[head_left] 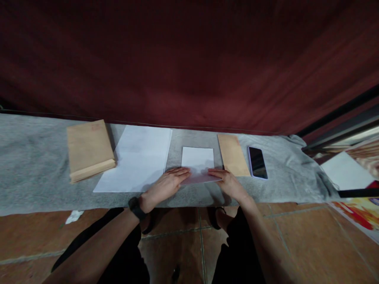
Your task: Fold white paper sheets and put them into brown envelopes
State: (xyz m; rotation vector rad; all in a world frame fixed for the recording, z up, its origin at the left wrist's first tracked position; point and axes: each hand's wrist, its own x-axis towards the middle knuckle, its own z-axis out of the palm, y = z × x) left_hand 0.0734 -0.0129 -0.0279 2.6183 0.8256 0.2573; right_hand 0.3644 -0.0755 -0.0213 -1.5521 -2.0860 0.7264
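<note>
A white sheet of paper [197,157] lies in the middle of the cloth-covered surface, its near part folded over and shaded. My left hand [170,182] is at the left end of this fold, fingers together and laid over the paper. At the fold's right end my right hand [228,184] has its fingers pointing inward on top of the paper. Both thumbs are hidden. Beside my left hand is a stack of larger white paper [139,157]. A brown envelope [233,155] lies just beyond my right hand.
At the left rests a thick stack of brown envelopes [90,148]. A phone [257,162] lies right of the single envelope. Grey cloth [35,165] covers the narrow surface, with a dark red curtain [189,71] behind it. A metal frame [340,118] stands at the right.
</note>
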